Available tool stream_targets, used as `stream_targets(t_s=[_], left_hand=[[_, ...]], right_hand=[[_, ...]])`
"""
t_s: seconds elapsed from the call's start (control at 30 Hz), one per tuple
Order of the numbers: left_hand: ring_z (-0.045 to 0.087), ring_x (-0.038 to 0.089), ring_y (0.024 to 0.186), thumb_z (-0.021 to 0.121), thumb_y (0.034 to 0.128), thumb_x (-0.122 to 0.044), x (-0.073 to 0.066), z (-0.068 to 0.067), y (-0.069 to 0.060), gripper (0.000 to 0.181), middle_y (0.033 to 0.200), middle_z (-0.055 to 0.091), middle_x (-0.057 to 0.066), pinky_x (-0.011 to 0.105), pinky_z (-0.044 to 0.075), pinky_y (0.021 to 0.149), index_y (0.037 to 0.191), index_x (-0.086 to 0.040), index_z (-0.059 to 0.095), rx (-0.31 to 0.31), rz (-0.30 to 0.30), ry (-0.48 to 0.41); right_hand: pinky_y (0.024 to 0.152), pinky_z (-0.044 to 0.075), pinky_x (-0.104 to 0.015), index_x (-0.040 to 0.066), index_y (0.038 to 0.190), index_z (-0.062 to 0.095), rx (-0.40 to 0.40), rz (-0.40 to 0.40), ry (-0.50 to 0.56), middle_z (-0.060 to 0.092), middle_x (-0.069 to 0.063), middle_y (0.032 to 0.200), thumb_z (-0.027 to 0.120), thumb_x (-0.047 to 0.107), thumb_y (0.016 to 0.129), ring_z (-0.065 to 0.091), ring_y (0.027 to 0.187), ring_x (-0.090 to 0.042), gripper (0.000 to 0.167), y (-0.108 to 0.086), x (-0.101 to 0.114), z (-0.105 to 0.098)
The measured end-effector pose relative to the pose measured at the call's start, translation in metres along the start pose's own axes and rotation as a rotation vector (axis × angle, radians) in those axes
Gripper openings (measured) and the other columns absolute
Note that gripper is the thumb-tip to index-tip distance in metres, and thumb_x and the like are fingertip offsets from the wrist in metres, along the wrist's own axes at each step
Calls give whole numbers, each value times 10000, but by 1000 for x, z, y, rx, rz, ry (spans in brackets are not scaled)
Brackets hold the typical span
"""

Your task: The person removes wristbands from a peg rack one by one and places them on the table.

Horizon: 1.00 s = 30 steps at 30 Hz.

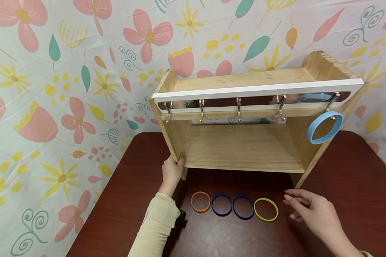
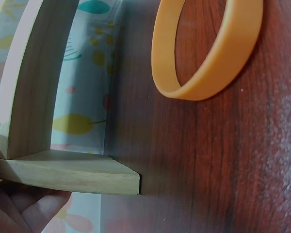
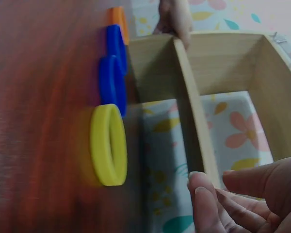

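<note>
My left hand (image 1: 171, 171) grips the lower left side panel of the wooden shelf (image 1: 241, 146), its thumb on the inner face. Over the table at the right, my right hand (image 1: 318, 212) holds nothing; its fingers are loosely bent, and thumb and fingertips stand apart in the right wrist view. A yellow wristband (image 1: 266, 220) lies just left of it. Two dark blue wristbands (image 1: 222, 215) (image 3: 105, 87) and an orange wristband (image 1: 201, 211) continue the row leftward. A light blue wristband (image 1: 335, 135) hangs from the rightmost metal hook (image 1: 332, 100).
The shelf stands on a dark red-brown table (image 1: 128, 189), near a floral cloth wall (image 1: 83, 89). Along its upper front runs a white-framed strip (image 1: 257, 87) with several hooks (image 1: 239, 109) sticking out.
</note>
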<state>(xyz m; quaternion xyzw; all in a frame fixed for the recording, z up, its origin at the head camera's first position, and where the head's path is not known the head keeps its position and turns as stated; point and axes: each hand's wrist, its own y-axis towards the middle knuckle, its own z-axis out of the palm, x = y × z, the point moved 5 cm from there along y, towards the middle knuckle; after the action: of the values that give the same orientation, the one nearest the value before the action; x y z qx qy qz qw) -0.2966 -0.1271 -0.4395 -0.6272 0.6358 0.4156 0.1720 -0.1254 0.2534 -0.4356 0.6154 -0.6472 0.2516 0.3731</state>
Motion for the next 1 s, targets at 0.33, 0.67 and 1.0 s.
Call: stream_targets(t_s=[0.33,0.67,1.0], left_hand=[[673,229,595,565,992,-376,0,0,0,337,774,706,131,329,526,479,1000,-62,685,0,-1,-5],[670,221,587,564,992,-384,-1,1,1,344,763,706,123,328,526,479,1000,-63,685,2,-2,-1],[676,241,605,571,992,-369,-1,0,0,335,783,709,134,347,531,495,1025,-57,689,-9,12,6]], right_hand=[[507,507,-222,31,1146,664,-138,-106,38,690,234,842,655,149,952,651,550,-93,227,7,21,-22],[543,525,-229,-82,1204,603,-144,-188,198,714,171,937,600,45,967,667,610,-119,269,15,39,-33],[551,521,-219,-7,1232,615,-173,-212,243,728,120,945,593,19,963,672,618,-113,271,24,52,-48]])
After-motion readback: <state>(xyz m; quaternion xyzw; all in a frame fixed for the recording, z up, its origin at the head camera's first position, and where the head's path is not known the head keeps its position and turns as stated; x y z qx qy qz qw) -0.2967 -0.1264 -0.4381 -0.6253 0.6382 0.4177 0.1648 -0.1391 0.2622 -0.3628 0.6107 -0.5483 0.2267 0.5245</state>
